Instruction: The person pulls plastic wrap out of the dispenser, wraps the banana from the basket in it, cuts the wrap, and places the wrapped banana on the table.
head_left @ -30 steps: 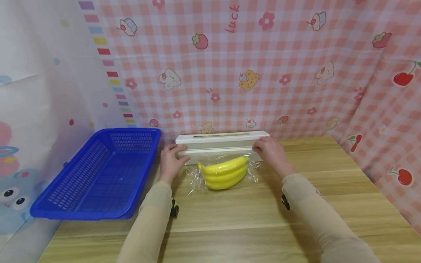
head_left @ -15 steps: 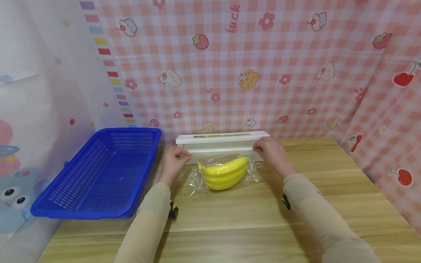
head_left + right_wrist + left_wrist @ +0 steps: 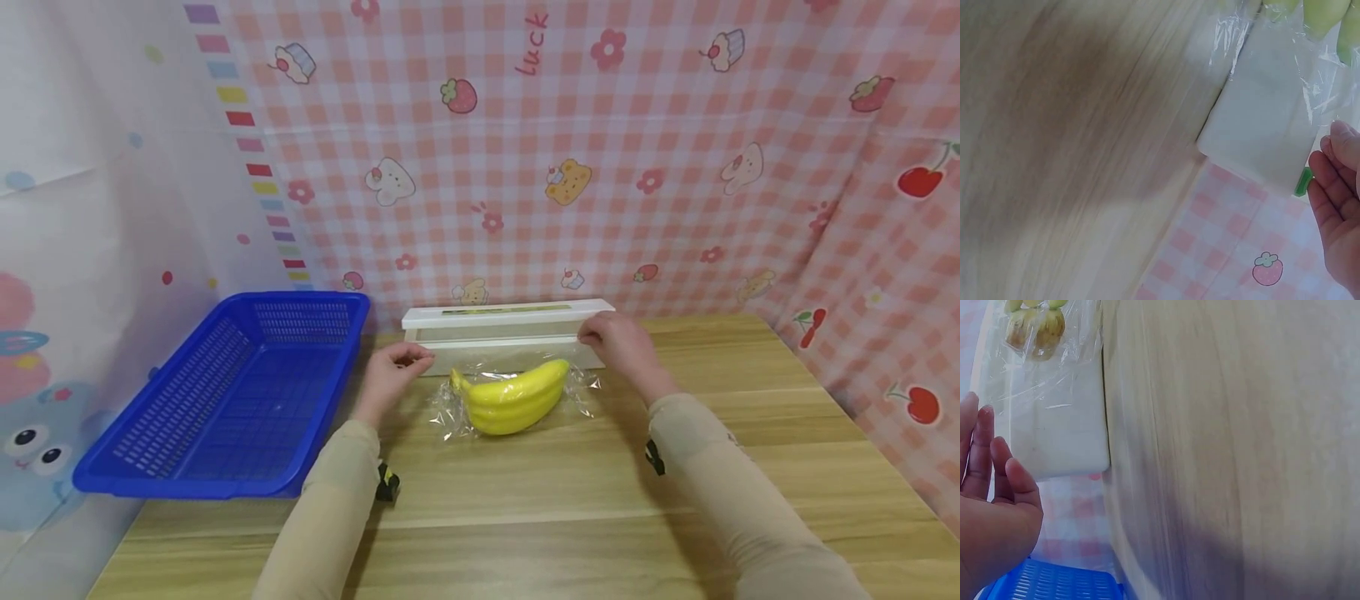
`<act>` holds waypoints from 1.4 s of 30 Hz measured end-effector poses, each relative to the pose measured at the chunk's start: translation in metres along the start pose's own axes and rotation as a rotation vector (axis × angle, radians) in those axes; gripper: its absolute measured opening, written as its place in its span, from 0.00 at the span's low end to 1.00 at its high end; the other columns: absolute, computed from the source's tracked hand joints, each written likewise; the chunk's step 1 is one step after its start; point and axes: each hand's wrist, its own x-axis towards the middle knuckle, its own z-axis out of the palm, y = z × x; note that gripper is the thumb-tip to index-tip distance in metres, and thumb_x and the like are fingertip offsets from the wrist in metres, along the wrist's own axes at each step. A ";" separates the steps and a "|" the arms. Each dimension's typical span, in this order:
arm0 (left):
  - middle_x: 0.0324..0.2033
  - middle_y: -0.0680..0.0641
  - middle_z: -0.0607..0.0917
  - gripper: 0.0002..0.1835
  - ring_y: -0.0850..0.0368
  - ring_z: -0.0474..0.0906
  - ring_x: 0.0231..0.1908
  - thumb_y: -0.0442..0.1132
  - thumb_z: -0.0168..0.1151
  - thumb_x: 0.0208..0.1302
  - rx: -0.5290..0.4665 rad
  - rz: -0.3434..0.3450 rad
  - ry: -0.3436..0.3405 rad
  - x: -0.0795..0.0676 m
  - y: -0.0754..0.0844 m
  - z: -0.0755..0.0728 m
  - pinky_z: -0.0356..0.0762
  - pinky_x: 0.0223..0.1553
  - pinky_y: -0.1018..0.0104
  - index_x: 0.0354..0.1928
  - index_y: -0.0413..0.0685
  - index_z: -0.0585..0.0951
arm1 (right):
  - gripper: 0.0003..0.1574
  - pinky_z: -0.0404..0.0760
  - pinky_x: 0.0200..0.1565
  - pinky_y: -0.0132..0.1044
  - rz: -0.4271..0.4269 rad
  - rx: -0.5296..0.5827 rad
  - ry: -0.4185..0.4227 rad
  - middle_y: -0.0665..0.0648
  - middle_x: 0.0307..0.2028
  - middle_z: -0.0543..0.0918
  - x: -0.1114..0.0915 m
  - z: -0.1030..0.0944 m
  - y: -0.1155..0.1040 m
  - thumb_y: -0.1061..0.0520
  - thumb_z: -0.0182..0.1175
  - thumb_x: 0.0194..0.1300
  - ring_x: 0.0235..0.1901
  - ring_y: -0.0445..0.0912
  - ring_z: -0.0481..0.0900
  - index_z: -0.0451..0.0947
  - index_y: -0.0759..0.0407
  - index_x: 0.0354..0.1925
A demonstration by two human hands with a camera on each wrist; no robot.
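A bunch of yellow bananas [image 3: 517,402] lies on the table under clear cling film [image 3: 448,415], which crumples at both ends. Behind it stands a long white cling film dispenser [image 3: 510,356] with its lid raised. My left hand [image 3: 388,377] has thumb and fingertips together at the film's left edge, by the dispenser's left end. At the other end my right hand [image 3: 626,350] pinches the film between thumb and forefinger. In the right wrist view, a green slider [image 3: 1304,181] sits beside those fingers. Taut film [image 3: 1054,381] stretches over the white box in the left wrist view.
A blue plastic basket [image 3: 277,408] stands to the left on the wooden table [image 3: 525,508]. A pink checked cloth [image 3: 502,142] hangs close behind the dispenser. Black wrist cameras [image 3: 388,482] are strapped under both sleeves.
My left fingers have left the dispenser's left end, come together with the thumb, and moved slightly down and toward me. The right hand keeps its pinch almost in place.
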 end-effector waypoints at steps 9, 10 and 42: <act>0.32 0.48 0.86 0.07 0.59 0.76 0.33 0.34 0.70 0.61 -0.019 0.012 -0.007 -0.004 0.007 -0.004 0.74 0.36 0.69 0.37 0.36 0.86 | 0.03 0.80 0.45 0.49 0.001 0.056 -0.003 0.58 0.34 0.86 -0.002 -0.005 0.003 0.64 0.68 0.60 0.37 0.54 0.82 0.85 0.62 0.35; 0.32 0.48 0.86 0.07 0.59 0.76 0.33 0.34 0.70 0.60 -0.020 0.018 -0.006 -0.004 0.008 -0.005 0.74 0.35 0.69 0.37 0.36 0.86 | 0.02 0.80 0.44 0.49 -0.001 0.059 -0.004 0.58 0.34 0.86 -0.002 -0.006 0.004 0.64 0.68 0.60 0.37 0.54 0.82 0.85 0.63 0.34; 0.33 0.36 0.84 0.03 0.59 0.75 0.31 0.22 0.66 0.58 0.015 0.207 -0.207 -0.027 0.018 -0.016 0.72 0.32 0.67 0.34 0.29 0.84 | 0.06 0.81 0.42 0.49 -0.095 0.096 -0.084 0.53 0.33 0.86 -0.038 -0.008 0.011 0.67 0.69 0.58 0.35 0.50 0.82 0.83 0.57 0.32</act>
